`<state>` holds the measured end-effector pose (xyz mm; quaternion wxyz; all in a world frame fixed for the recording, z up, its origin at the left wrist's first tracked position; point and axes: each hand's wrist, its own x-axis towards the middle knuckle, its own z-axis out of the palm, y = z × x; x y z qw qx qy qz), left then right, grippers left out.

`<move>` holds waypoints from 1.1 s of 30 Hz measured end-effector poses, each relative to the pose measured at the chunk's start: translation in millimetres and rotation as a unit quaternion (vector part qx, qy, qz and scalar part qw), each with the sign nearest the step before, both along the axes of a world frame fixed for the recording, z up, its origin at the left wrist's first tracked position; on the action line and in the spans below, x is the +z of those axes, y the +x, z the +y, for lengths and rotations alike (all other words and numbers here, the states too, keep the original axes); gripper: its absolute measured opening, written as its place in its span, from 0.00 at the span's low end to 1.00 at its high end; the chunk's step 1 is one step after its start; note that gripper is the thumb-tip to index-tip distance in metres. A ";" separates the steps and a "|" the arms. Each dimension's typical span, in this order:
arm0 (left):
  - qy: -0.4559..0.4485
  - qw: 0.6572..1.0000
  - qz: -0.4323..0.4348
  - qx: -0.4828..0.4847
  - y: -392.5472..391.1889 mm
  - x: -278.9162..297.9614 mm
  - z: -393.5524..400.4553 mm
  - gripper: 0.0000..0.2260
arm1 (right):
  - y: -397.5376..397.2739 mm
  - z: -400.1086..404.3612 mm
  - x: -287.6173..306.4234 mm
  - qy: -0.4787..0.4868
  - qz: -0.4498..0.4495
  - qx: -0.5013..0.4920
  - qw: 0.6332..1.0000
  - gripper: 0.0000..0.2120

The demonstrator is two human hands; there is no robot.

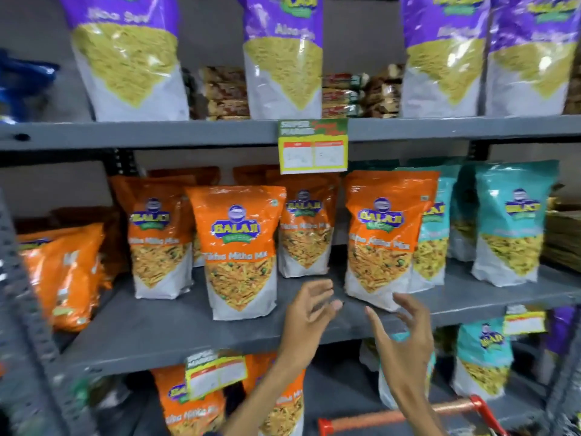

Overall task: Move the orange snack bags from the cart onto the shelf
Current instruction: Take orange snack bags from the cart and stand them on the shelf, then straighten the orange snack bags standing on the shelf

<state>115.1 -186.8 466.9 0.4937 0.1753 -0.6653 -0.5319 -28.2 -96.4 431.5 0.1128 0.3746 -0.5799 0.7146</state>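
**Both hands empty at the middle shelf**

Left hand (309, 313) and right hand (401, 338) are both spread open, holding nothing, just near the shelf (176, 335) edge; five orange bags (240, 250) show on it, four upright, one slumped far left; two teal bags (511, 221) right; cart handle (405, 415) bottom right.

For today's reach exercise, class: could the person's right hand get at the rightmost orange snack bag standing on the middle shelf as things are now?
Probably yes. The right hand is open and empty, just in front of and below the orange bag, which stands at the shelf's front edge. Nothing lies between them; the teal bag sits behind it.
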 end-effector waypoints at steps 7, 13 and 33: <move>-0.018 0.992 0.017 0.121 159.0 6.5 9.6 0.09 | 134.4 -34.1 2.2 0.022 0.019 0.195 0.980 0.15; -0.032 0.981 0.018 0.193 266.3 20.8 -47.8 0.11 | 243.8 -95.8 30.0 0.040 0.043 0.311 0.949 0.12; 0.142 0.942 0.031 0.303 274.6 14.1 -217.7 0.31 | 290.5 -262.9 59.3 0.244 -0.126 0.360 0.891 0.46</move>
